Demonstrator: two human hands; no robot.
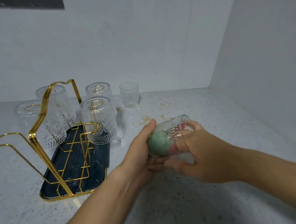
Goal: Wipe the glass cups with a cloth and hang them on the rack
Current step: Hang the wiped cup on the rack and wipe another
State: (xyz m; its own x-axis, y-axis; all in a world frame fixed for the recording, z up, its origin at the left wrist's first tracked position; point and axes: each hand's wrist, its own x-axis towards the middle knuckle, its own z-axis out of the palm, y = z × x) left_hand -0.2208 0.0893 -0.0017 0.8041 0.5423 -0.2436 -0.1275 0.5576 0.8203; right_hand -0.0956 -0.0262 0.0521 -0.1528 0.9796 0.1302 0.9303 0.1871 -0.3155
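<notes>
Ribbed clear glass cup [175, 129] is held above the speckled white stone counter [201, 203], right of the rack. It lies tilted, long axis running near-left to far-right, far-right end raised. Green-and-pink cloth [157, 143] is stuffed inside and fills the near-left end. Left hand [139, 152] is clamped on the cloth at that end, thumb on top. Right hand [196, 148] has its fingers wrapped round the cup wall. Gold wire rack [38, 122] stands in a dark blue oblong tray [98, 160] and carries four embossed cups [99, 120], mouths down. A plain smooth glass [129, 95] stands upright far behind.
</notes>
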